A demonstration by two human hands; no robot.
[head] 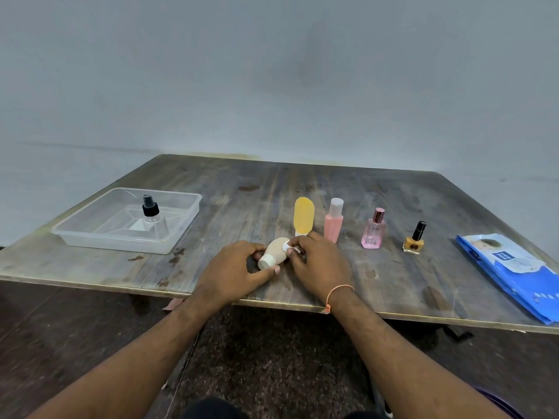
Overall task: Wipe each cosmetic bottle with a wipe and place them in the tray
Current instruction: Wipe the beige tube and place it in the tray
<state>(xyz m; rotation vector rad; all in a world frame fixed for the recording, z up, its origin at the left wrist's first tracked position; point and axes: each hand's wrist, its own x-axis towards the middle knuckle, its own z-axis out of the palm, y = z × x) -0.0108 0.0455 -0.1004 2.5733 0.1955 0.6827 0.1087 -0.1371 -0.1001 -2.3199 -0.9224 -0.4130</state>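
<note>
My left hand (pixel 234 267) grips a beige bottle (pixel 275 251) with a white cap, tilted just above the table near its front edge. My right hand (pixel 317 261) pinches a small white wipe (pixel 286 246) and presses it against the bottle's side. Behind my hands stand a yellow tube (pixel 304 216), a pink bottle with a clear cap (pixel 333 225), a pink perfume bottle (pixel 374 232) and a yellow nail polish (pixel 414 241). A clear plastic tray (pixel 90 234) at the left holds a clear spray bottle with a black nozzle (pixel 154 219).
A blue pack of wipes (pixel 508 267) lies at the table's right edge. The worn wooden table (pixel 393 192) stands against a pale wall. Dark floor shows below the front edge.
</note>
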